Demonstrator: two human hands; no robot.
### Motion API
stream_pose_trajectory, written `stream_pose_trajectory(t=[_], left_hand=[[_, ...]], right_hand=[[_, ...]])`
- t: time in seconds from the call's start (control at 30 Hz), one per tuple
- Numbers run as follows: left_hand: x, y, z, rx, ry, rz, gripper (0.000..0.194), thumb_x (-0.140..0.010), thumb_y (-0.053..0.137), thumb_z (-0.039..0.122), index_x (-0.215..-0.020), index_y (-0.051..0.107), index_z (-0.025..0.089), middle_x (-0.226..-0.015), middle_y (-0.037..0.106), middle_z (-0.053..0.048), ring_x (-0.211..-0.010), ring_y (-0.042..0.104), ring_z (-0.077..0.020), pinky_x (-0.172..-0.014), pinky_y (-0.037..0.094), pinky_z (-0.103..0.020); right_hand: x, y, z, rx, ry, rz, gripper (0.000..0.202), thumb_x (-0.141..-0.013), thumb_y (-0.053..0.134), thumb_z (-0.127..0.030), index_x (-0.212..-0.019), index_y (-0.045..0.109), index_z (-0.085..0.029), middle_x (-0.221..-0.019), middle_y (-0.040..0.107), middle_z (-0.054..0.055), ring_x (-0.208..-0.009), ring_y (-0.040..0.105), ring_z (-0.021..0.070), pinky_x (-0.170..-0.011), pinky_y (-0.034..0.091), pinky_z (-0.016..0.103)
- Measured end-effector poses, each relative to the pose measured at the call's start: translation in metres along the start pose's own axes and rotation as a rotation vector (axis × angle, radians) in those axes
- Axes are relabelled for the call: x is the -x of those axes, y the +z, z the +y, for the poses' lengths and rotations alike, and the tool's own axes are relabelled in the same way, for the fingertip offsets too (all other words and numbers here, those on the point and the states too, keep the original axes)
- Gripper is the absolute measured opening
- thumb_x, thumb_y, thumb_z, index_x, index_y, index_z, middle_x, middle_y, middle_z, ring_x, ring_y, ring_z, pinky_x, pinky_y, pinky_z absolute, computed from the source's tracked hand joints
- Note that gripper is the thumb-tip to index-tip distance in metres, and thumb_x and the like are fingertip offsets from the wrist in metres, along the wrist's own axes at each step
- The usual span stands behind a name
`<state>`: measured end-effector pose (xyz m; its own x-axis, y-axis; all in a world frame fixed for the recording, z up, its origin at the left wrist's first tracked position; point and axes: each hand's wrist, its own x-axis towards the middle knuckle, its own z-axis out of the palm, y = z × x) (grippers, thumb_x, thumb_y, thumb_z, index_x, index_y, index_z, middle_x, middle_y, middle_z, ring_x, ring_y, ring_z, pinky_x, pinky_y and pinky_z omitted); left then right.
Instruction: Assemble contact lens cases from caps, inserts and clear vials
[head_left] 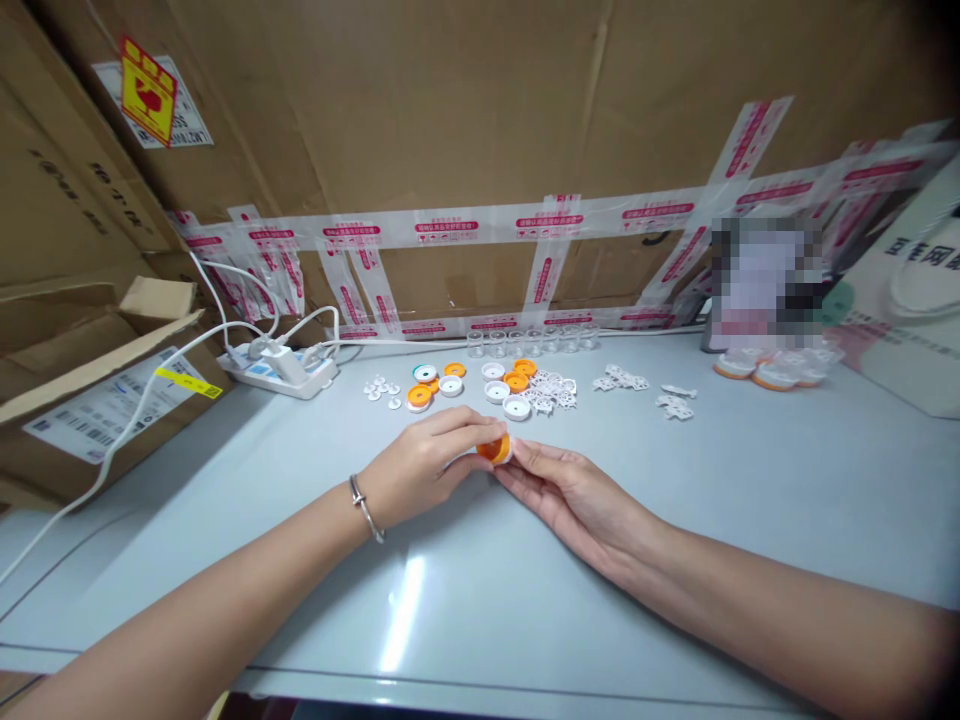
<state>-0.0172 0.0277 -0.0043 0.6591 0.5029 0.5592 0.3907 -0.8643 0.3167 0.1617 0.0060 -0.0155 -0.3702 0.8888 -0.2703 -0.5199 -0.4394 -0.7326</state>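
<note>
Fingers (471,437) of the left hand (427,458) are curled over the top of a small orange-and-white round piece (493,449) with the thumb underneath, and the right hand (574,490) has it pinched too, thumb against the white edge and fingertips tucked below. So yeah, both hands are gripping the same part, out in front of the person and just nearer than the loose orange caps (419,397) and white caps (517,407). Can't tell from here whether it's being pressed, turned or only steadied, since the fingertips cover a good bit of it. For handling something this small, imo: grip it by the outer rim from opposite sides so the force stays even, because leaning on one edge would probably tilt it. I'd let one hand be the anchor and do the fine adjusting with the other, and keep thumb tips out of the orange opening so you can actually see if the white edge sits square all round. Working low over the tabletop (600,630) seems smart, as a slip shouldn't drop it far. Just watch the elbow room around the white lattice pieces (551,391) and the little white pegs (382,387), and the row of clear cups (532,343) behind looks easy to knock if you reach carelessly.
</note>
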Motion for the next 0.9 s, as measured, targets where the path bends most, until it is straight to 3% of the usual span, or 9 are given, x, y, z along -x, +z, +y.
stream_pose_trajectory(t=[0.23, 0.5, 0.63, 0.8, 0.9], left_hand=[[0.001, -0.001, -0.002, 0.012, 0.004, -0.023, 0.029, -0.085, 0.05, 0.014, -0.114, 0.053, 0.017, -0.096, 0.059, -0.01, -0.09, 0.056, -0.0158, -0.079, 0.05, -0.031], [0.003, 0.002, -0.005, 0.082, -0.129, -0.066, 0.033, -0.083, 0.055, 0.025, -0.115, 0.056, 0.02, -0.097, 0.057, -0.009, -0.086, 0.056, -0.0161, -0.077, 0.049, -0.032], [0.003, -0.003, -0.01, 0.162, -0.146, -0.084, 0.037, -0.08, 0.059, 0.021, -0.116, 0.055, 0.02, -0.105, 0.058, -0.009, -0.095, 0.056, -0.0171, -0.085, 0.048, -0.034], [0.003, -0.001, -0.012, 0.183, -0.206, -0.081, 0.03, -0.079, 0.059, 0.015, -0.109, 0.059, 0.015, -0.096, 0.064, -0.009, -0.083, 0.061, -0.0142, -0.077, 0.051, -0.029], [0.003, 0.002, -0.011, 0.167, -0.205, -0.109, 0.023, -0.08, 0.057, 0.016, -0.102, 0.062, 0.013, -0.091, 0.065, -0.008, -0.078, 0.061, -0.0132, -0.074, 0.051, -0.026]], right_hand=[[-0.001, 0.0, -0.001, 0.02, 0.034, -0.017, 0.011, -0.075, 0.063, -0.018, -0.08, 0.071, -0.012, -0.09, 0.07, 0.007, -0.092, 0.063, 0.0154, -0.096, 0.043, 0.029], [-0.005, 0.0, -0.008, 0.202, 0.125, -0.07, 0.015, -0.078, 0.06, -0.022, -0.083, 0.07, -0.01, -0.079, 0.072, 0.007, -0.076, 0.067, 0.0119, -0.082, 0.051, 0.023], [-0.012, -0.003, -0.016, 0.293, 0.071, -0.069, 0.014, -0.078, 0.061, -0.023, -0.08, 0.068, -0.011, -0.077, 0.072, 0.007, -0.072, 0.067, 0.0116, -0.076, 0.053, 0.02], [-0.021, -0.008, -0.02, 0.494, 0.025, 0.021, 0.014, -0.08, 0.059, -0.024, -0.089, 0.052, -0.016, -0.06, 0.068, 0.002, -0.052, 0.064, 0.0095, -0.056, 0.052, 0.019], [-0.024, -0.012, -0.02, 0.697, -0.04, -0.049, 0.015, -0.082, 0.055, -0.028, -0.088, 0.045, -0.019, -0.05, 0.063, -0.003, -0.042, 0.059, 0.0097, -0.044, 0.048, 0.019]])
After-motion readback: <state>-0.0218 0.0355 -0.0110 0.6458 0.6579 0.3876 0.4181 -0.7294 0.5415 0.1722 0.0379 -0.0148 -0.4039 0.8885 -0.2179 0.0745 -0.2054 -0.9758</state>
